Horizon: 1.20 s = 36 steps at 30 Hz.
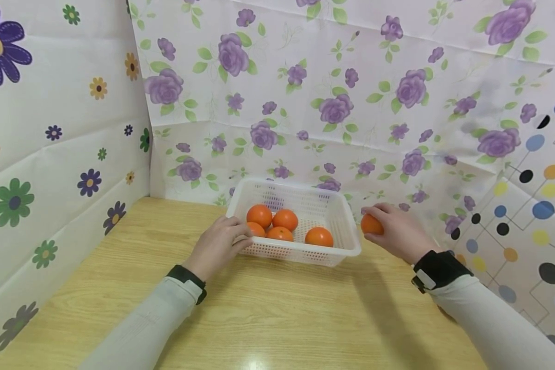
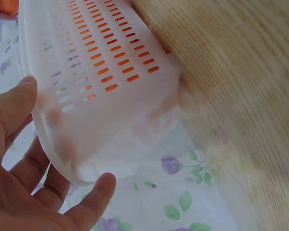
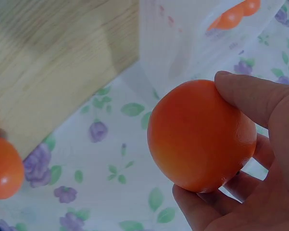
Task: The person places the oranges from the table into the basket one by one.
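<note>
A white plastic basket (image 1: 324,257) with slotted walls stands at the back of the table, several oranges (image 1: 319,237) inside, most of them gathered toward its left end. My left hand (image 1: 219,241) grips the basket's left front corner; in the left wrist view the thumb (image 2: 26,94) lies at the rim and fingers curl around it. To the right of the basket, my right hand (image 1: 400,231) holds one orange (image 3: 202,134) between thumb and fingers. This orange is outside the basket, close to its right end.
Another orange (image 3: 5,168) shows at the left edge of the right wrist view, near the table edge. Flower-patterned cloth (image 1: 277,103) hangs right behind the basket. Dotted cloth (image 1: 536,205) closes off the right side, and the wooden table (image 1: 277,308) extends in front.
</note>
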Motion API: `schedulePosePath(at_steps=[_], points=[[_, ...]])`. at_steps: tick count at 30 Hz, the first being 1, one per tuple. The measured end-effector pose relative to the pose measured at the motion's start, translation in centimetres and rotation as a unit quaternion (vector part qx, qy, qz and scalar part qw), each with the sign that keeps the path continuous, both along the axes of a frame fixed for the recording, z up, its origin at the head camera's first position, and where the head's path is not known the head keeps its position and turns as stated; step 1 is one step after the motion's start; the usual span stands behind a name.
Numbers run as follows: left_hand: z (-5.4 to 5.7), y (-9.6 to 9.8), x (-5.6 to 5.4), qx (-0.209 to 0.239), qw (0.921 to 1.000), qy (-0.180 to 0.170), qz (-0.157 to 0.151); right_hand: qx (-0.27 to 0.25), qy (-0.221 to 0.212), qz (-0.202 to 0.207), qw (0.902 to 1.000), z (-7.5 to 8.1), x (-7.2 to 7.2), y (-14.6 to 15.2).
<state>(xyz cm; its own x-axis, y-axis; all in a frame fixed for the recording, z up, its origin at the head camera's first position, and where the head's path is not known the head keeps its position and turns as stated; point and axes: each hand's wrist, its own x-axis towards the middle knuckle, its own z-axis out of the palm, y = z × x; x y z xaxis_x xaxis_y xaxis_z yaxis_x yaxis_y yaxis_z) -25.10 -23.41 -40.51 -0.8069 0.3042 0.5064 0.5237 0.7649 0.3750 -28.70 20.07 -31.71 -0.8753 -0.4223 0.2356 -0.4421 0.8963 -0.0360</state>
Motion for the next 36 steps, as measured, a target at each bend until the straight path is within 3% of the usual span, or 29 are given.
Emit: schedulePosePath(at_steps=[12,36], points=[[0.1,0.0,0.1,-0.004,1.0000,-0.004,0.002,-0.004,0.009,0.028,0.9996,0.6,-1.3,-4.1],[0.1,-0.1,0.0,-0.001,1.0000,0.004,-0.006,0.024,-0.039,0.020,0.9988,-0.2,-4.2,-8.9]])
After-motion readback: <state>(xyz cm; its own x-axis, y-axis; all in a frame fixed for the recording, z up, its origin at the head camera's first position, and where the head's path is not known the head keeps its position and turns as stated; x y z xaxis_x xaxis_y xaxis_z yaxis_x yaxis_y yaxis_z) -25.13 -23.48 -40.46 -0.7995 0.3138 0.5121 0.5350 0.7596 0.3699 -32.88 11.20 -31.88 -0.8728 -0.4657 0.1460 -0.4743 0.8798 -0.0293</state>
